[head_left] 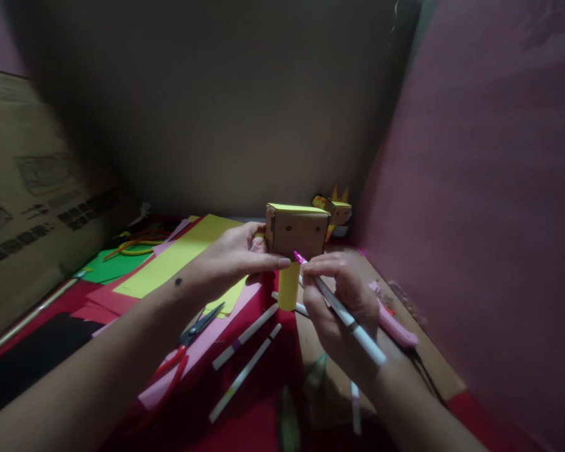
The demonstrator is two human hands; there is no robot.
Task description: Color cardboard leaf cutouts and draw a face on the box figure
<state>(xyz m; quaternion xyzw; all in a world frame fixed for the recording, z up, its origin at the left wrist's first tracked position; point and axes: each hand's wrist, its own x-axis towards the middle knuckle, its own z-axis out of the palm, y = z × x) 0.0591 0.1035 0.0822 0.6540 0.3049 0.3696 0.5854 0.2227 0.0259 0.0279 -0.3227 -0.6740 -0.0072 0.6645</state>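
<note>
My left hand [247,254] grips the left side of a small cardboard box figure [299,231], its thumb along the lower edge. Two dark dots mark the box's front, and its top is yellow. Under the box a yellow paper tube [288,287] stands upright. Between the fingers of my right hand [341,295] is a white marker [346,317], whose purple tip meets or nearly meets the box's lower front; I cannot tell which. Several white markers [245,337] lie on the red surface below. Red-handled scissors [188,342] rest beneath my left forearm.
Coloured paper sheets [179,254] are spread at the left, near a large cardboard carton [32,182]. Behind the box stands another cardboard figure [339,213] with yellow points. A pink glue gun [398,324] lies at the right on a cardboard sheet [433,355], beside the pink wall [489,207].
</note>
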